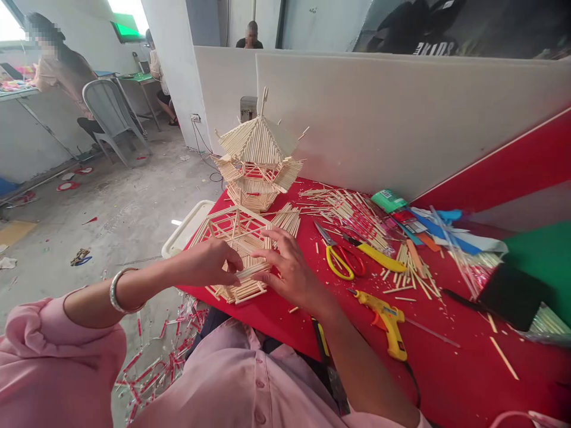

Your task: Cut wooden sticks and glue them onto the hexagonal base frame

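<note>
A framework of thin wooden sticks, several-sided and partly open on top, rests near the red table's front left corner. My left hand is over its near side, thumb and forefinger closed round the end of a wooden stick lying along the near panel. From the right, my right hand reaches to the same panel with its fingers apart, the tips at or just above the sticks. Behind stands a pagoda-like stick model with a pointed roof. My fingers hide part of the near panel.
Loose sticks, scissors, a yellow-handled knife and a yellow glue gun lie to the right on the red table. A black object sits farther right. A pale board stands behind. Other people sit in the background.
</note>
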{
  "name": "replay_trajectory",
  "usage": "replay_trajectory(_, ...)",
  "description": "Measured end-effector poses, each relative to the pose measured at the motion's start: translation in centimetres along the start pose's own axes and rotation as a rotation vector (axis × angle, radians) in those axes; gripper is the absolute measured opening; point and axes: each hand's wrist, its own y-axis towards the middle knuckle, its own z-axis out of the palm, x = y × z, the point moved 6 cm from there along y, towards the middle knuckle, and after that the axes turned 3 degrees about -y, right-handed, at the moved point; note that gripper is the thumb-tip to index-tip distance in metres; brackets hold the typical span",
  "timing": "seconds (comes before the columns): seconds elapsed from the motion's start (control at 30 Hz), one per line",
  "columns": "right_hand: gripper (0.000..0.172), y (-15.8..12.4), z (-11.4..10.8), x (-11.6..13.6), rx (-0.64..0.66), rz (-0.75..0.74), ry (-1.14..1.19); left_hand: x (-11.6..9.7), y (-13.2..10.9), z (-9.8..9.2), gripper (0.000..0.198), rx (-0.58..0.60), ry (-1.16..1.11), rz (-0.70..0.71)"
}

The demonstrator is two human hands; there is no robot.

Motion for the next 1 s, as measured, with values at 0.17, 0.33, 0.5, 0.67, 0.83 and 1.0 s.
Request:
replay_trajectory(0.17,0.028,0.2,0.1,0.3,0.009,-0.001,0.009,0.3,0.2,0.1,0.018,0.010,-0.030,0.040)
replay_trajectory(0.33,0.025,0.3,0.1,0.3,0.005,0.000,-0.001,0.4,-0.2,0.2,0.022,0.002,-0.045,0.018)
replay_trajectory(0.5,0.024,0.3,0.2,0.2,0.012,-0.010,-0.010,0.4,-0.7,0.3,0.023,-0.035,-0.042,0.062)
replay_trajectory(0.67,0.022,0.2,0.3,0.2,0.014,-0.022,-0.022,0.3,-0.9,0.4,0.024,-0.022,-0.053,0.087)
replay_trajectory(0.83,0.023,0.2,0.3,0.3,0.018,-0.016,-0.022,0.0,-1.0,0.3,0.026,-0.005,-0.070,0.083)
replay_trajectory(1.0,0.024,0.2,0.4,0.1,0.010,-0.015,-0.007,0.5,-0.8,0.4,0.027,-0.041,-0.091,0.094)
